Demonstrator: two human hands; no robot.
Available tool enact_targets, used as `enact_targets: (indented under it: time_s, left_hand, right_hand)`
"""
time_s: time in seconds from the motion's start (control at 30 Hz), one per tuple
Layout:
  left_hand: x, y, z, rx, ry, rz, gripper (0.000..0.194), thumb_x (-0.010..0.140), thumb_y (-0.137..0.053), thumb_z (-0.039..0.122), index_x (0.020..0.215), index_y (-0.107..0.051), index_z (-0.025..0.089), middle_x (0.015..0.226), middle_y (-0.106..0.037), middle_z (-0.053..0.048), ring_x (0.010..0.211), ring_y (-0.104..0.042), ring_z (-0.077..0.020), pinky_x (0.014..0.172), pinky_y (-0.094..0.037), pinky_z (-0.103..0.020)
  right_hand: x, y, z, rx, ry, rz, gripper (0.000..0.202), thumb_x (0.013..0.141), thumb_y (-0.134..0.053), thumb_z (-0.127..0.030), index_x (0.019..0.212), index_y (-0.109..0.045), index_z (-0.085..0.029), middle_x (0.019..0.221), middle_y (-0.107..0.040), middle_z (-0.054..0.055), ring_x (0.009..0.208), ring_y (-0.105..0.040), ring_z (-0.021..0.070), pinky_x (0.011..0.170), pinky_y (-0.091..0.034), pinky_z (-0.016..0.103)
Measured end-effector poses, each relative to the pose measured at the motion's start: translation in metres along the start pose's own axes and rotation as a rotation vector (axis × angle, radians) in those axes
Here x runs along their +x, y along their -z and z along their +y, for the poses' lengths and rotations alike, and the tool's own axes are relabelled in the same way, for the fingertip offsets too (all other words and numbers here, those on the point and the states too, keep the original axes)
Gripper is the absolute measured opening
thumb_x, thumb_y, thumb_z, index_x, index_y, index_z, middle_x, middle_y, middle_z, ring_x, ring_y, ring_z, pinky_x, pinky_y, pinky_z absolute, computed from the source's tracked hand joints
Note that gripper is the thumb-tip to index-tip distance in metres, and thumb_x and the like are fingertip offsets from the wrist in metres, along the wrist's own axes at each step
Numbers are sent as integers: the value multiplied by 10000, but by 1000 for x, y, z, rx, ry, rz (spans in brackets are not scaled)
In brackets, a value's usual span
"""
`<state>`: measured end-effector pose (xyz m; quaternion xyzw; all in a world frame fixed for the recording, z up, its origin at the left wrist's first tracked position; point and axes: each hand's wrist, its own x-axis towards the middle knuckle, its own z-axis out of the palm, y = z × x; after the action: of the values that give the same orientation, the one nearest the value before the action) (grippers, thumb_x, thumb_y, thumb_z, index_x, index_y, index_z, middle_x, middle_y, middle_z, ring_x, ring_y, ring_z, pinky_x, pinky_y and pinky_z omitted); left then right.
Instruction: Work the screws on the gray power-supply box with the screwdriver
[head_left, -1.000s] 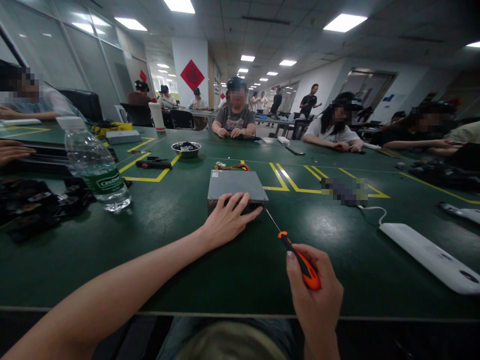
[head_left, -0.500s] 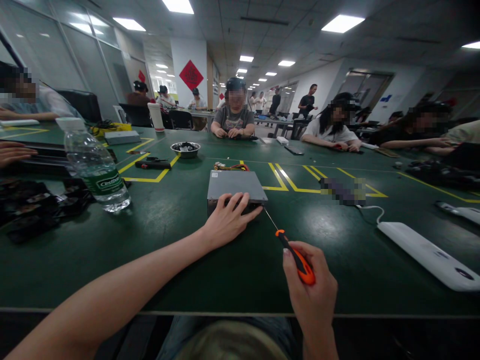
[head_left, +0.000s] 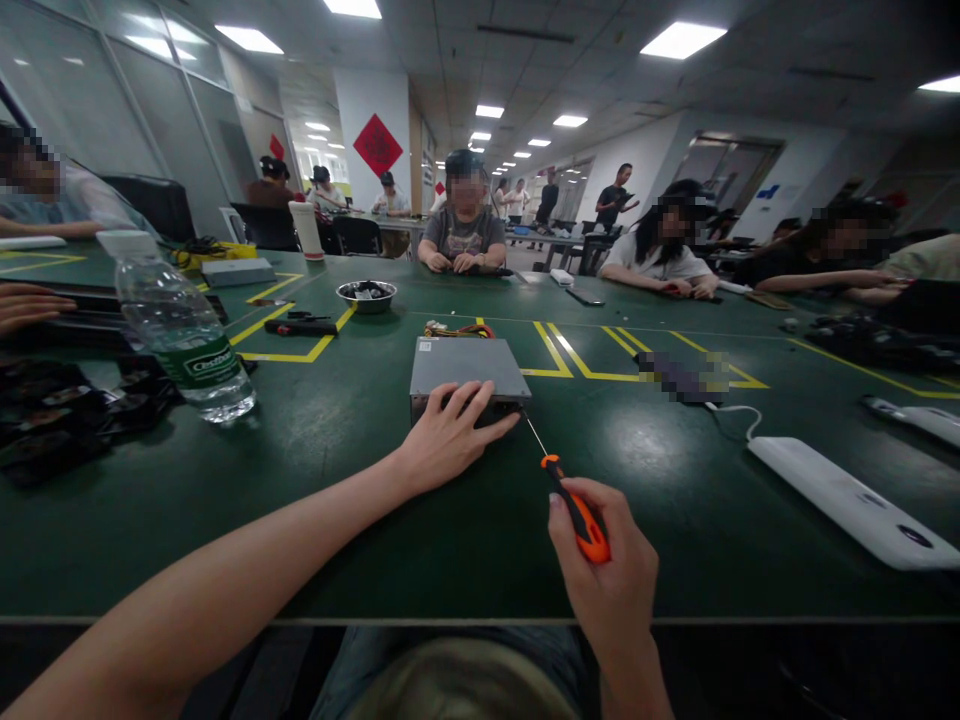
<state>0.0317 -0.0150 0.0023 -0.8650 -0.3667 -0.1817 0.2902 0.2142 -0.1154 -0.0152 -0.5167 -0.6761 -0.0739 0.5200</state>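
Observation:
A grey metal box (head_left: pixel 469 367) with coloured wires (head_left: pixel 459 330) behind it lies on the green table (head_left: pixel 337 560). My left hand (head_left: pixel 454 435) rests on its top and near side, fingers spread, the thumb by the right front corner. In my right hand (head_left: pixel 607 540) is an orange and black screwdriver (head_left: pixel 581 515), its handle wrapped by the fingers. The thin shaft points up and left to that same corner, near my left thumb. Whether the tip touches a screw is too small to tell.
A water bottle (head_left: pixel 187 335) and black parts (head_left: pixel 52 420) stand at the left. Further back are a metal bowl (head_left: pixel 366 294) and a black tool (head_left: pixel 301 325). A white device (head_left: pixel 847 500) with a cable lies right. People sit across the table.
The whole view has shifted slightly. My right hand and the screwdriver have moved a little to the left, with the tip still at the box's corner. My left hand keeps its place on the box.

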Motion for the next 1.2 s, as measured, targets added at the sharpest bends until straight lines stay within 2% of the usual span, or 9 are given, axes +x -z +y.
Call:
enact_targets:
  time_s: [0.07, 0.2, 0.33, 0.43, 0.53, 0.73, 0.93, 1.07, 1.2]
  left_hand:
    - [-1, 0, -3, -29, -5, 16, 466, 851, -478, 261, 1305, -407, 334, 1358, -402, -107, 1209, -379, -292, 912, -341, -442]
    - [-2, 0, -12, -47, 39, 57, 442, 876, -432, 259, 1305, -412, 154, 1331, -448, -139, 1191, -424, -254, 936, -372, -375]
    - [-3, 5, -23, -15, 135, 52, 479, 897, -400, 306, 1331, -366, 107, 1367, -419, -157, 1220, -421, -262, 994, -338, -408]
    - [-4, 8, -28, -13, 150, 29, 431, 905, -382, 324, 1269, -446, 102, 1309, -491, -145, 1192, -458, -261, 984, -356, -405]
    - [-7, 10, -31, -34, 140, 18, 418, 906, -382, 322, 1248, -466, 96, 1301, -503, -138, 1189, -468, -250, 962, -389, -382]
    - [-13, 11, -34, -75, 131, 32, 410, 910, -377, 315, 1249, -464, 103, 1305, -499, -142, 1201, -463, -245, 964, -393, -386]
    - [-13, 16, -35, -73, 149, 17, 390, 917, -363, 317, 1224, -489, 112, 1282, -523, -131, 1168, -487, -248, 913, -419, -388]
    - [-13, 14, -38, -83, 138, 47, 363, 910, -381, 297, 1213, -502, 137, 1266, -539, -116, 1145, -499, -237, 888, -423, -381]
    - [-14, 11, -42, -81, 128, 77, 335, 907, -388, 279, 1190, -522, 161, 1242, -559, -97, 1110, -517, -222, 863, -417, -368]
  right_hand:
    - [0, -3, -2, -34, 85, -25, 103, 834, -522, -219, 933, -528, -191, 749, -555, 0, 646, -536, 114, 619, -440, 240]
    - [0, -7, -5, -131, 234, -94, 113, 841, -511, -189, 942, -553, -165, 709, -503, 14, 640, -475, 132, 605, -399, 266]
    - [1, -7, -9, -204, 296, -142, 134, 846, -509, -189, 948, -593, -169, 686, -476, 16, 640, -430, 140, 602, -359, 271]
    - [1, -8, -10, -212, 293, -180, 137, 854, -491, -190, 926, -607, -180, 688, -468, 15, 640, -422, 137, 604, -349, 270]
    - [1, -6, -11, -159, 249, -190, 141, 862, -478, -198, 939, -595, -178, 702, -467, 12, 635, -435, 128, 593, -360, 258]
    - [-1, 4, -5, 113, 71, -134, 136, 858, -498, -239, 982, -533, -194, 731, -494, -8, 627, -485, 106, 576, -407, 231]
    - [-4, 0, -11, 106, -80, -54, 185, 826, -515, -218, 1009, -484, -204, 807, -558, -1, 610, -529, 102, 576, -442, 233]
    - [-2, -9, -23, 74, 46, -85, 116, 779, -520, -154, 885, -512, -201, 715, -471, -11, 643, -490, 125, 584, -423, 255]
    - [-1, -11, -25, 70, 109, -92, 102, 773, -538, -137, 861, -545, -188, 711, -465, 1, 653, -472, 130, 588, -416, 263]
